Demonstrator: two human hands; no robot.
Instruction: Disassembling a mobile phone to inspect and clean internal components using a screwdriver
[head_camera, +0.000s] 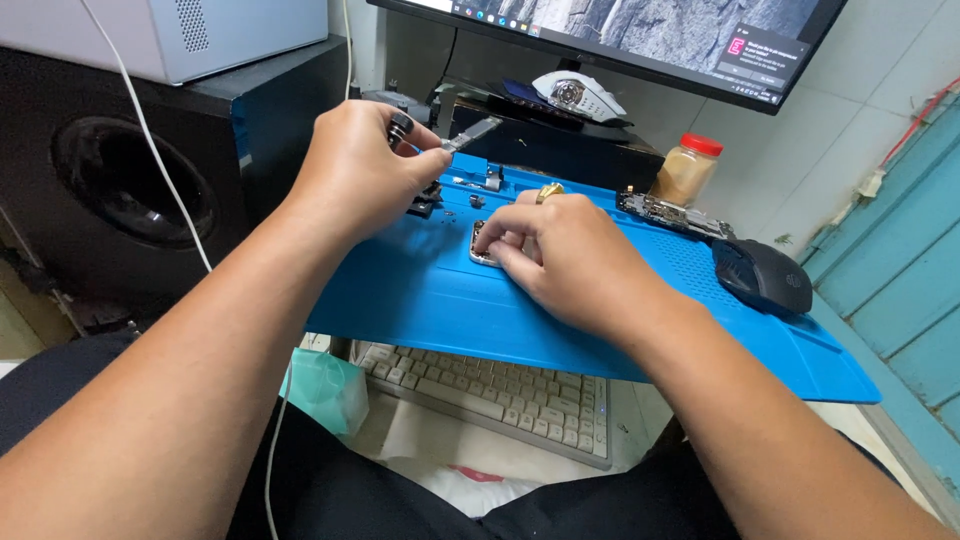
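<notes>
A smooth, slightly rubbery bright blue repair mat (420, 290) with raised edges and small moulded trays along its far side spreads across the desk, overhanging a pale beige keyboard (500, 395) with rounded keycaps. Near the mat's middle lies a small flat silvery metal-framed device (482, 247), rectangular with rounded corners and mostly covered by fingers. The right hand (560, 255) rests palm-down over it, fingers curled and fingertips pressing on its edge, a gold-coloured ring (549, 191) on one finger; the wrist is bent inward and the forearm comes in from the lower right. The left hand (365, 165) is raised just above the mat's far left part, knuckles up, thumb and forefinger pinched shut around a slim tool with a dark handle and grey metal tip (468, 135) that points to the right (a dark band sits on one finger). On the mat's right side sit a bare circuit board (665, 213), studded with tiny components, and a glossy black computer mouse (765, 275). Behind them stands a small clear jar with a red lid (686, 168), filled with something tan. A matte black speaker box (120, 170) stands at the left.
</notes>
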